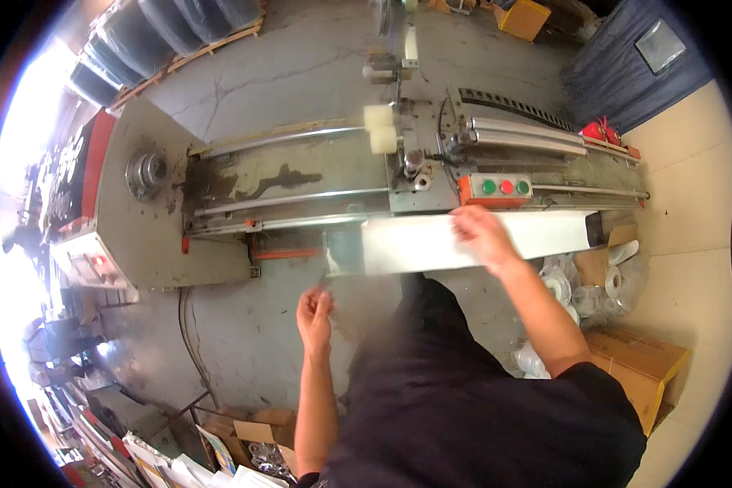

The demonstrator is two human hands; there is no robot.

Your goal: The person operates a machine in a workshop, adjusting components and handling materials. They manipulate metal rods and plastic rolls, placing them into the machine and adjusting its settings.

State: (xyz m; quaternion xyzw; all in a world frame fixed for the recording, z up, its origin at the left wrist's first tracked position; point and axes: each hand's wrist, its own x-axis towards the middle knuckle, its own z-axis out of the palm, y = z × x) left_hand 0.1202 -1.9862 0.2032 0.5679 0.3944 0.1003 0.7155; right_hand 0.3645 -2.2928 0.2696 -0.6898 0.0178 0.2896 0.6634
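A long white roll or sheet (415, 244) lies along the near side of a long machine, in front of my body. Its left end runs into a clear, greyish strip that looks like film (346, 250). Just below that strip is my left hand (315, 321), its fingers pinched; anything between them is too small to name. My right hand (484, 237) is over the middle of the white piece with its fingers curled, partly smeared by motion. Whether it grips the white piece or something thin is hidden.
The machine has a grey headstock (146, 175) at left, steel rails, a carriage and a control box (496, 189) with green and red buttons. Clear plastic rolls (614, 281) and a cardboard box (638, 366) stand at right. Wrapped dark rolls (171, 32) sit on a pallet behind.
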